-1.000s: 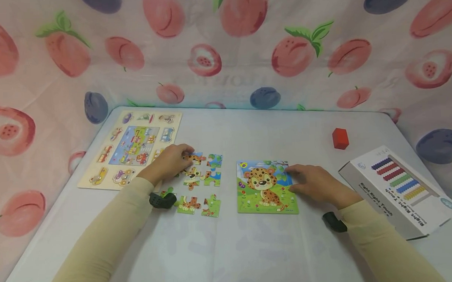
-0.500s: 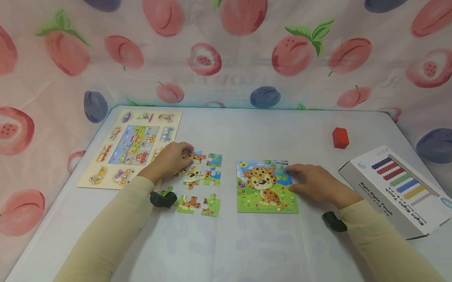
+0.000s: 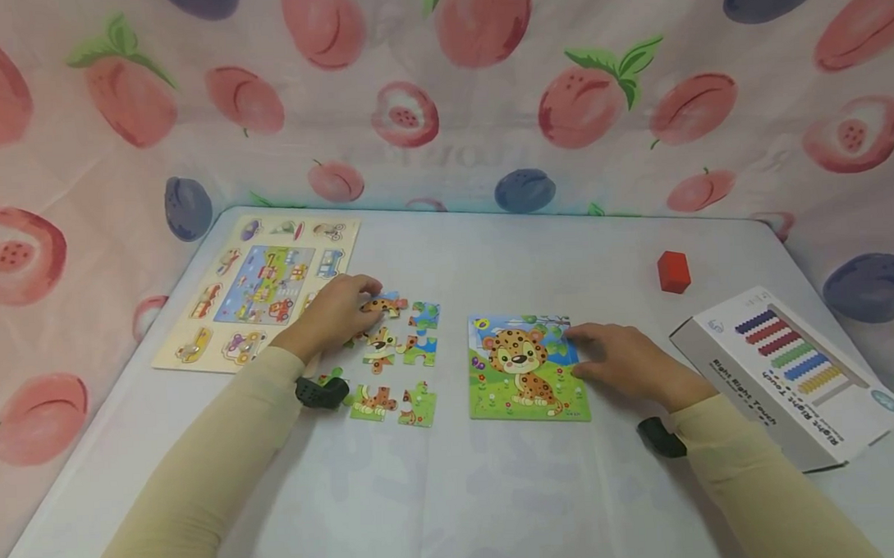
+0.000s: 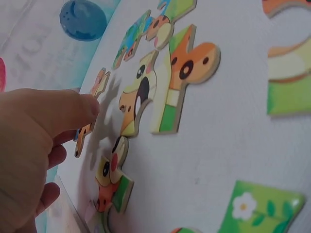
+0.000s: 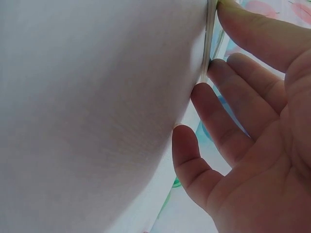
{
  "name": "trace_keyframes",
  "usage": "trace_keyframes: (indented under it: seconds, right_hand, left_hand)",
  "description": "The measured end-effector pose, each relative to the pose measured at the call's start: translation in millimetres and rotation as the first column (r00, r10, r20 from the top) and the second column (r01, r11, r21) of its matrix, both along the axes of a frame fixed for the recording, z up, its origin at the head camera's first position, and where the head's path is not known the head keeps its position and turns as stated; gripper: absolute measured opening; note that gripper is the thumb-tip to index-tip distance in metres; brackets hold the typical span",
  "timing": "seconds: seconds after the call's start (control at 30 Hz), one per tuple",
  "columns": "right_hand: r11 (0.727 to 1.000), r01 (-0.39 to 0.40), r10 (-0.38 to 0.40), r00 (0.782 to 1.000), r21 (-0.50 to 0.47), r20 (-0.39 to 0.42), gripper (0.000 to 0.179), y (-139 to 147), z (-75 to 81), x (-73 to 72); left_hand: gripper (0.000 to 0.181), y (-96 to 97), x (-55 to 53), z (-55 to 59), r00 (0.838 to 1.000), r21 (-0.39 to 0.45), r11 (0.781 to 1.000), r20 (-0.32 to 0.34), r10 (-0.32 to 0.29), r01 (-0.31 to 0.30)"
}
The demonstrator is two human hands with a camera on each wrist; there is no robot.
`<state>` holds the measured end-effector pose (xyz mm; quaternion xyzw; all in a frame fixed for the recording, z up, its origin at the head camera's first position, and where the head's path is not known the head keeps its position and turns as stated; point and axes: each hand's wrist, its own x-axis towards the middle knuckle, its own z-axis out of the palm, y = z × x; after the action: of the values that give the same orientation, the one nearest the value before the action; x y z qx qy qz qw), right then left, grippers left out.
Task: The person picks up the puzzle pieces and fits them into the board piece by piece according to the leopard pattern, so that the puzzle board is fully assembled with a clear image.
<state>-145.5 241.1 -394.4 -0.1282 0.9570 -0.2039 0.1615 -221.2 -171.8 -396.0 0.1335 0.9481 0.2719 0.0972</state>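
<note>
My left hand [image 3: 337, 314] pinches a jigsaw piece [image 3: 385, 304] with spotted orange fur and a blue top. In the left wrist view, the thumb lies over this piece [image 4: 83, 138], which is off the table and casts a shadow. Several loose jigsaw pieces lie close by, among them a face piece [image 3: 379, 347], a tree piece [image 3: 424, 315] and a paw piece [image 3: 373, 402]. My right hand [image 3: 627, 363] touches the right edge of a square leopard picture [image 3: 527, 375] with thumb and fingertips, its fingers loosely extended. The hand hides some pieces on the left.
A wooden vehicle puzzle board [image 3: 262, 285] lies at the back left, partly behind the left hand. To the right stand a white box [image 3: 791, 382] and a red block [image 3: 673, 272]. Fruit-printed cloth [image 3: 471, 130] hangs behind the white table [image 3: 499, 499].
The left hand has risen slightly, carrying the jigsaw piece a little up and away from the others. My right hand stays at the picture's edge.
</note>
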Motion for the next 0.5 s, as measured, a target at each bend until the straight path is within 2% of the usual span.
trace_keyframes:
  seconds: [0.27, 0.5]
  right_hand:
    - [1.000, -0.002, 0.002, 1.000, -0.002, -0.004, 0.058, -0.1, 0.5, 0.3]
    - [1.000, -0.008, 0.008, 1.000, 0.001, -0.003, 0.058, -0.4, 1.6, 0.2]
  left_hand:
    - [0.041, 9.0, 1.0, 7.7, 0.997, 0.000, 0.998, -0.038, -0.065, 0.065]
    - [0.041, 26.7, 4.6, 13.7, 0.996, -0.020, 0.996, -0.029, -0.082, 0.082]
